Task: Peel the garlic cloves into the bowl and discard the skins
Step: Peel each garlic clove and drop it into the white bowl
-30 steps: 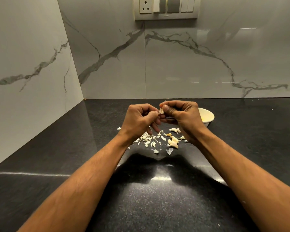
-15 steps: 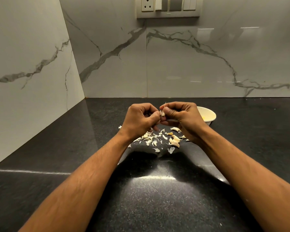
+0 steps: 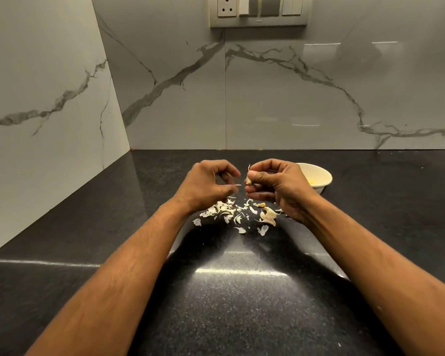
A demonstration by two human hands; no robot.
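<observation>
Hands apart since half a second ago; left hand [image 3: 206, 185] pinches a torn skin strip [image 3: 235, 185]; right hand [image 3: 275, 186] grips garlic clove [image 3: 248, 179]. Clove likely partly peeled; bowl [image 3: 319, 177] waits behind.

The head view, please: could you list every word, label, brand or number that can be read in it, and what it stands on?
None can be read.
Switch panel on the wall: a small dark mark on its lower edge, too small to tell whether it is lettering.
Bowl, countertop, garlic skins: no print shows.
</observation>
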